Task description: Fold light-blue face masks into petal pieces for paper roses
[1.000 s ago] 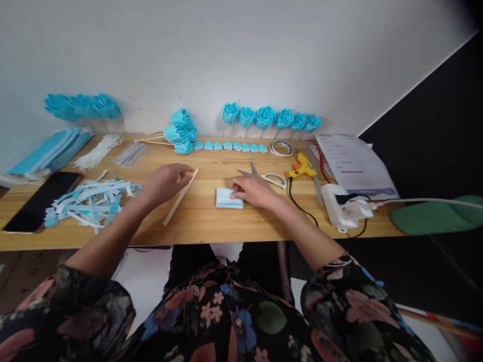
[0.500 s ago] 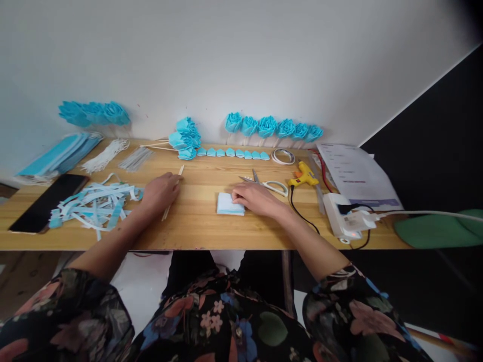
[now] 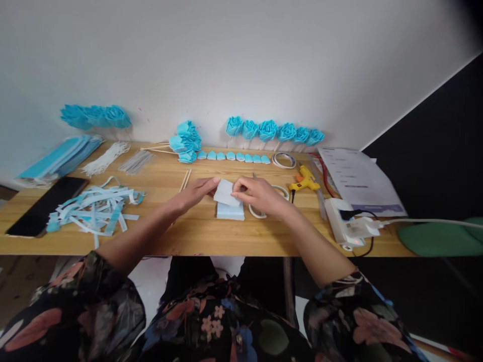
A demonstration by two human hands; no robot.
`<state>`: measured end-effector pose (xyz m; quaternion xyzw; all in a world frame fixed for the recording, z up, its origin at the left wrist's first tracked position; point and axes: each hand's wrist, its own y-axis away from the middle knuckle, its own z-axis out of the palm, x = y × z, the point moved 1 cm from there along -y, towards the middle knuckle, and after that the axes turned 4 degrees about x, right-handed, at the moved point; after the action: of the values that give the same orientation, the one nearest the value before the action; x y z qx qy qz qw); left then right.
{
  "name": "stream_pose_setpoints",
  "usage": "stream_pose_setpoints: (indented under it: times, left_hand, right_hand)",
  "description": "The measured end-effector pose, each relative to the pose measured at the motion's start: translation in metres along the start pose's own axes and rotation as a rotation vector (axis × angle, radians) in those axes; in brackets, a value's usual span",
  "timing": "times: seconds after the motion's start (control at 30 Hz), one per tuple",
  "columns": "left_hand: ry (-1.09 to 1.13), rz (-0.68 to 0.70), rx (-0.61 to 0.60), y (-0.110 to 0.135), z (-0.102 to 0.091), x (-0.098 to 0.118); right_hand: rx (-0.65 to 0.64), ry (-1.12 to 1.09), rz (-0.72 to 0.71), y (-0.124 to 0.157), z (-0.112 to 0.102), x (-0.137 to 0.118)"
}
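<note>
Between my two hands a pale square of mask fabric (image 3: pixel 227 191) is lifted and tilted over a small stack of light blue squares (image 3: pixel 230 213) on the table. My left hand (image 3: pixel 196 193) grips its left edge between thumb and fingers. From the other side, my right hand (image 3: pixel 257 193) pinches its right edge. Scissors (image 3: pixel 282 191) with white handles lie partly hidden behind and under my right hand. Two thin wooden sticks (image 3: pixel 185 179) lie just past my left hand, partly covered by it.
Blue fabric flowers (image 3: pixel 267 130) stand along the wall, above a row of small folded blue pieces (image 3: pixel 230 156). Cut strips (image 3: pixel 98 208), a phone (image 3: pixel 45 206) and face masks (image 3: pixel 60 156) lie left. A yellow glue gun (image 3: pixel 305 179), tape (image 3: pixel 284 160) and a power strip (image 3: pixel 343 223) are right.
My left hand has moved right from the sticks to the fabric. The top square has been raised off the stack and is now gripped by both hands. The scissors have shifted slightly.
</note>
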<state>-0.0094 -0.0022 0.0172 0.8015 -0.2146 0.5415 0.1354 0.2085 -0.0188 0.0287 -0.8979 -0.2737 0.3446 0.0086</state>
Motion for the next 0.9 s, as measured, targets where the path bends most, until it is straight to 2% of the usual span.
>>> stream_pose_setpoints:
  times: [0.13, 0.17, 0.27, 0.33, 0.43, 0.53, 0.67, 0.9]
  left_hand:
    - [-0.161, 0.01, -0.034, -0.014, -0.001, -0.011]
    - [-0.264, 0.02, -0.007, -0.018, -0.003, -0.015]
    - [-0.694, 0.026, 0.203, -0.029, -0.014, -0.024]
    - [-0.927, -0.002, 0.264, -0.038, -0.021, -0.028]
    - [-1.108, -0.108, 0.206, -0.052, -0.025, -0.032]
    - [-1.172, -0.144, 0.137, -0.066, -0.021, -0.032]
    - [-1.168, -0.037, 0.095, -0.076, -0.006, -0.026]
    - [-1.154, 0.029, 0.07, -0.089, 0.018, -0.013]
  right_hand:
    - [0.032, -0.08, 0.004, -0.007, -0.001, 0.007]
    - [0.028, -0.108, 0.013, -0.007, 0.001, 0.01]
    - [-0.011, -0.191, 0.027, -0.005, 0.011, 0.02]
    - [0.013, -0.23, 0.028, -0.001, 0.018, 0.025]
    - [0.069, -0.228, 0.019, 0.004, 0.026, 0.028]
    - [0.093, -0.202, 0.01, 0.006, 0.028, 0.027]
    - [0.138, -0.204, 0.018, 0.007, 0.028, 0.026]
    - [0.138, -0.203, 0.014, 0.008, 0.029, 0.024]
